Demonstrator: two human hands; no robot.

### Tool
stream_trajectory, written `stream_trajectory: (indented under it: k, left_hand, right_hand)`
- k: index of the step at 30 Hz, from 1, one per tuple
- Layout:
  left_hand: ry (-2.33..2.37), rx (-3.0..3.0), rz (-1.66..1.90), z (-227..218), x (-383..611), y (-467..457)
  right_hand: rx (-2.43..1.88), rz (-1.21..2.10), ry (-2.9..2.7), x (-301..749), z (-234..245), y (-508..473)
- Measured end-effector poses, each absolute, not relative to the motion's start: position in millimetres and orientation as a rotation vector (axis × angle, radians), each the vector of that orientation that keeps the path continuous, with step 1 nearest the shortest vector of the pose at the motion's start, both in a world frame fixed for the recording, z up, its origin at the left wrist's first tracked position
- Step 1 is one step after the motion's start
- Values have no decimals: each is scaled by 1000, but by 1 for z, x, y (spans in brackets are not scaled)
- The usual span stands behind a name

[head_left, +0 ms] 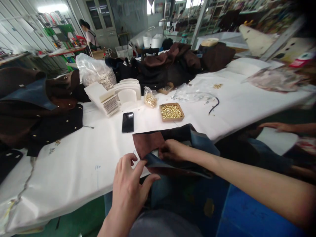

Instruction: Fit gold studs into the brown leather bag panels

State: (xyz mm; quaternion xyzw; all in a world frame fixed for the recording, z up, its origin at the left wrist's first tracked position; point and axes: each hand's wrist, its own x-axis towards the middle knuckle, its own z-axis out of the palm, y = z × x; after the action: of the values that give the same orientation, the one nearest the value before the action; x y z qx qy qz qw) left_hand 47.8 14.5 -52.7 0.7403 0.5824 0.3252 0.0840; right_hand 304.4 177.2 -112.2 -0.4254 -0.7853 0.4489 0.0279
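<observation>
A brown and dark blue leather piece (149,143), shaped like an open bag, lies at the table's front edge and overhangs toward my lap. My right hand (174,149) reaches into its opening. Those fingers are curled, and their tips are hidden, so what they hold cannot be made out. By the left corner of the leather is my left hand (130,182), thumb and index finger apart, with the index tip at or very near the edge. Nothing shows between its fingers.
Behind the leather stand a cardboard tray of gold studs (171,112), a bag of studs (150,98), a phone (127,122) and stacked white cards (111,103). Dark leather pieces (56,121) lie left. At right, another person's hand (278,126) is by a pale sheet (277,141).
</observation>
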Motion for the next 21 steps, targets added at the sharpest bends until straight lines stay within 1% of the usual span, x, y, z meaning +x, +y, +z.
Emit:
stream_trajectory:
  k: [3,7,10,12,15,18,19,21]
  left_hand:
    - [1748,1886,949,-49,42,22]
    - [1755,1285,921,-47,45,36]
    - [1563,992,896,-51,53,40]
    - [1471,927,830,-53,59,37]
    - [1595,1144,739,-51,68,25]
    - [1825,1725,851,-43,79,11]
    - [1801,1963,894,-39,83,8]
    - [1580,2364,872,-30,93,5]
  right_hand:
    - [-1375,1439,-2417,301,-106,177]
    - [-1491,1290,-2462,296,-105,169]
    - [-1510,1261,-2488,295,-105,165]
    - [-1516,1260,-2497,294,-103,163]
    - [-1553,1275,-2488,292,-104,161]
    - [-1542,1225,-2520,289,-111,160]
    - [-1523,1189,-2527,289,-115,160]
    - [-1448,1158,-2529,289,-124,162]
